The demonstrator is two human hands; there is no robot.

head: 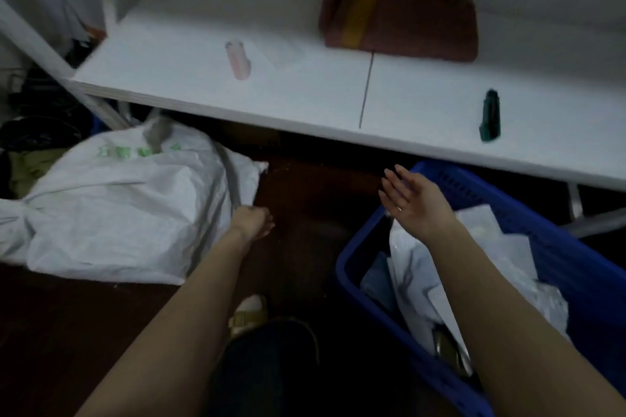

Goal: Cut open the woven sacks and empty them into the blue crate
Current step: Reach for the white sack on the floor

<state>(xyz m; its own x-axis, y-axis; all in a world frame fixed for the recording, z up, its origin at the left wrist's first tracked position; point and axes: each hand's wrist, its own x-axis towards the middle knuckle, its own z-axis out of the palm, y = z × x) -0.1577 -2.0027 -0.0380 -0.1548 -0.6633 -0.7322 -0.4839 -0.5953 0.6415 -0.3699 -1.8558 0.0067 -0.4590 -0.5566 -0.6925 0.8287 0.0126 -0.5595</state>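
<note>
Dark floor (305, 186), bags (501, 247) in blue crate (559, 213), left hand (252, 220) gripping sack (118, 206), right hand (411, 198) spread

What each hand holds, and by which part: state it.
The left hand appears to grip the white woven sack at its right edge; right hand is open, holding nothing.

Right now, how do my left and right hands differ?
The left hand is curled on the edge of the white woven sack, apparently gripping it; the right hand is open and flat, holding nothing. The left hand is low beside the sack; the right hand hovers over the corner of the blue crate. A ring shows on the right hand, none on the left hand. Both extend from bare forearms.
</note>
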